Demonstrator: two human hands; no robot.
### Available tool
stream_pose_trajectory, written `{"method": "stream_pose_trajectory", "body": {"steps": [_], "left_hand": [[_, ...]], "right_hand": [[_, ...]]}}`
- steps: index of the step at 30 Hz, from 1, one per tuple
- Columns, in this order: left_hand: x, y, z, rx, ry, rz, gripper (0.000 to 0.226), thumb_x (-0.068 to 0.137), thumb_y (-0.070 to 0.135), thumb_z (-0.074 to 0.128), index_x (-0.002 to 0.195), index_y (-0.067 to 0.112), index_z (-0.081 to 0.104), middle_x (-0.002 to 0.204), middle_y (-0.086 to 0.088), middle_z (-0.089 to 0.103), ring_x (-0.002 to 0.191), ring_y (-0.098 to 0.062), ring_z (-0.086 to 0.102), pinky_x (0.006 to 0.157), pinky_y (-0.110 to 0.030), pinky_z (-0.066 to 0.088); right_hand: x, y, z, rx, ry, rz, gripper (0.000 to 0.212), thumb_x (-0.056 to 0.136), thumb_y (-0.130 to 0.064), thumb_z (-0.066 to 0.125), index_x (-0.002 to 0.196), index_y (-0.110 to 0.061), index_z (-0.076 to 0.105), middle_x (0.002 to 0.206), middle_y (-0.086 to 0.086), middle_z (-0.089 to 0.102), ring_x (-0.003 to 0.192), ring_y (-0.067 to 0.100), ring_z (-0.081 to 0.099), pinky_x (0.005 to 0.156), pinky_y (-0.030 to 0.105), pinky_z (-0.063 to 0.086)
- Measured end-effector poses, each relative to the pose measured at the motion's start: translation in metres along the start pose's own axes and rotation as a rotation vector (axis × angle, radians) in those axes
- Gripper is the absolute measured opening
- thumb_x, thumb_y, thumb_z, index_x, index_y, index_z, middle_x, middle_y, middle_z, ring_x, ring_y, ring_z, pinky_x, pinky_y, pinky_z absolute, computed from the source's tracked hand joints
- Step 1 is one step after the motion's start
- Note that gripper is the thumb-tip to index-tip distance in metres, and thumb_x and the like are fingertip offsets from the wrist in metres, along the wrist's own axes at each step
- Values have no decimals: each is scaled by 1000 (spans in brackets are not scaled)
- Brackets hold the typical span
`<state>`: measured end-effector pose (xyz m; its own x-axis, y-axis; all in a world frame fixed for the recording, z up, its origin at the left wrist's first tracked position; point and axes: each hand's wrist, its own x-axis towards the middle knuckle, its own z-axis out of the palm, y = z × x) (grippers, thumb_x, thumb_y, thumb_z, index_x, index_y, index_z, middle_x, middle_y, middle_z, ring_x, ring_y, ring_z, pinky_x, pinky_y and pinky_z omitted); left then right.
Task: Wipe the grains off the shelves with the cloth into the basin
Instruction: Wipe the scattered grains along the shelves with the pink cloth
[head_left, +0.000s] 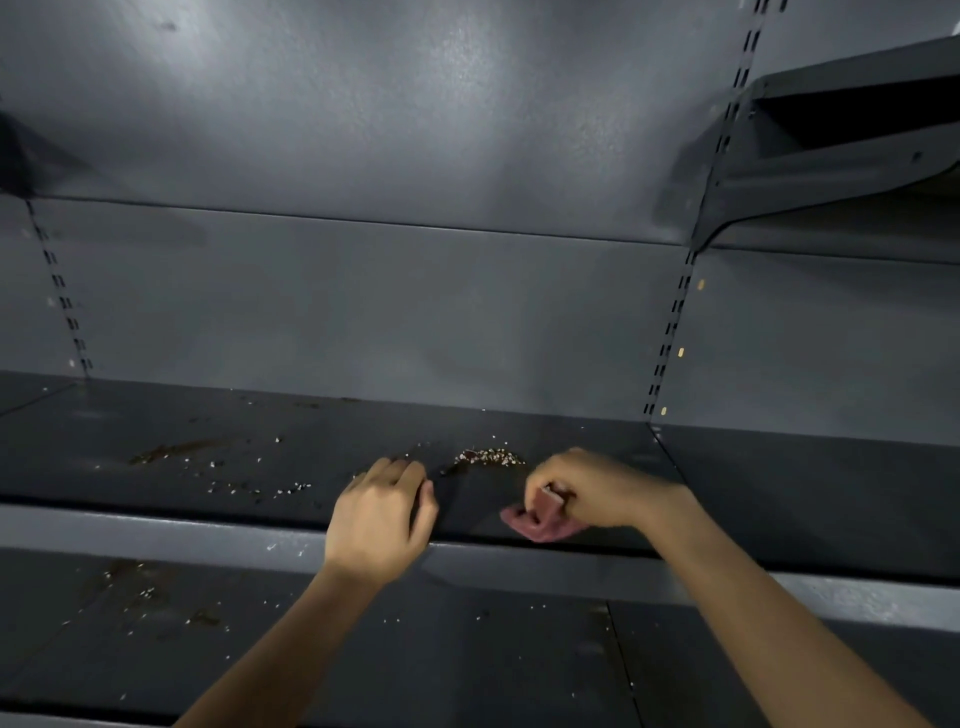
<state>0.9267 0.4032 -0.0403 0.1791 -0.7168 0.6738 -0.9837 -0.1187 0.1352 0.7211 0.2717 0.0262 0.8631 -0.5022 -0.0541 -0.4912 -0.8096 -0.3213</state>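
A dark grey metal shelf (156, 415) runs across the middle of the head view. A small heap of pale grains (491, 457) lies on it, and more grains (260, 488) are scattered to the left with brown smears. My right hand (592, 488) is shut on a bunched pink cloth (535, 525) at the shelf's front edge, just right of and in front of the heap. My left hand (384, 514) rests on the front edge left of the heap, fingers curled, holding nothing that I can see. No basin is in view.
A lower shelf (363, 649) below carries scattered grains and brown stains. Slotted uprights (670, 332) stand against the grey back panel. Another shelf with its bracket (831, 156) juts out at the upper right.
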Motion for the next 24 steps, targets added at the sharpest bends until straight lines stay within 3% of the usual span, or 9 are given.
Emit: {"method": "stream_pose_trajectory", "body": {"steps": [3,6,9,11,13,16,20,24], "left_hand": [[1,1,0,-7,-23,-3,27,84,28,37,69,14,55,66,-2,57,64,-27,56,52,-29,43],[2,1,-2,-5,-15,-4,27,84,28,37,68,14,54,65,-2,57,62,-27,56,51,-28,42],[1,2,-4,-3,-18,-13,27,83,28,37,68,14,54,64,-2,56,61,-26,56,50,-27,41],[1,2,-4,3,-22,-12,27,83,28,37,68,14,54,64,-1,56,60,-26,56,50,-27,41],[1,1,-3,7,-17,-11,26,83,29,37,68,15,54,64,-1,55,60,-26,56,50,-28,42],[2,0,-1,9,-2,-1,28,83,29,37,68,14,54,64,-2,55,60,-27,56,50,-27,41],[0,3,-1,19,13,-3,29,83,29,37,67,13,55,63,-1,55,59,-26,55,48,-26,40],[0,4,0,10,32,6,28,83,29,38,66,13,54,63,-1,53,57,-25,54,48,-25,38]], "right_hand": [[9,-1,17,57,85,4,19,79,-5,69,88,-22,69,88,-14,66,80,-3,63,69,16,50],[25,-5,30,12,243,9,10,84,-16,67,93,-20,65,100,-8,66,90,6,64,79,25,53],[37,-5,31,6,379,61,6,88,-18,61,94,-15,62,98,-2,67,90,13,65,75,27,53],[36,-3,21,118,555,140,12,90,-27,60,91,-15,60,83,-4,66,74,9,65,62,12,51],[27,8,6,182,669,270,18,91,-33,57,96,-16,60,76,-6,59,66,4,60,44,1,37],[5,39,-11,144,677,517,26,93,-32,54,101,-8,60,80,0,58,73,14,63,42,5,35],[-11,81,-5,26,557,883,28,94,-26,48,101,-1,60,96,16,67,88,33,65,68,31,50],[11,75,11,-141,453,929,28,95,-21,50,114,-3,59,112,18,63,99,30,64,76,34,54]]}}
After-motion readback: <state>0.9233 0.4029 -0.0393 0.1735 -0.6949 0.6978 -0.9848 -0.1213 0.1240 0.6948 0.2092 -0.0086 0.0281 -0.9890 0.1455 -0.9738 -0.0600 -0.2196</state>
